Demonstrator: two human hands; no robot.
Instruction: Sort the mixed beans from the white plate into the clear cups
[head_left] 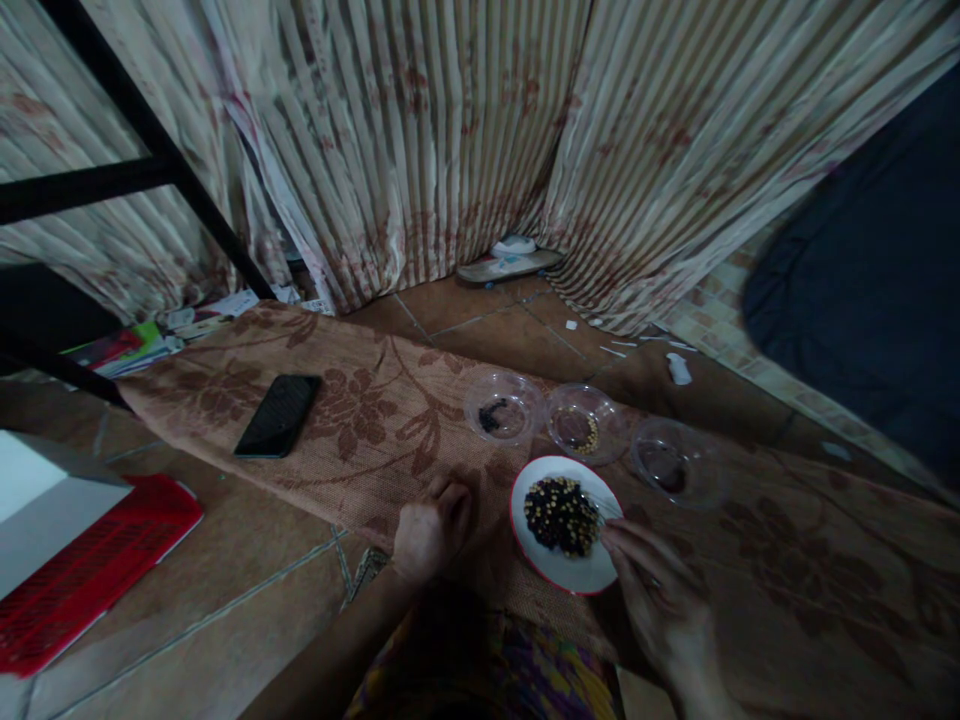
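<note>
A white plate with a red rim (592, 575) lies on the brown floral mat (360, 420) and holds a heap of mixed dark and yellow beans (561, 514). My right hand (660, 595) rests at the plate's right edge, its fingers drawn together near the beans. My left hand (431, 530) sits curled in a fist on the mat, left of the plate. Beyond the plate stand three clear bowls: one with dark beans (502, 408), one with yellowish beans (585, 425), one with a few dark bits (673, 465).
A black phone (278, 415) lies on the mat at the left. A red-and-white tray (75, 545) sits on the tiled floor at far left. Striped curtains (420, 140) hang behind, a sandal (508, 262) beneath them. A black frame (112, 170) crosses the upper left.
</note>
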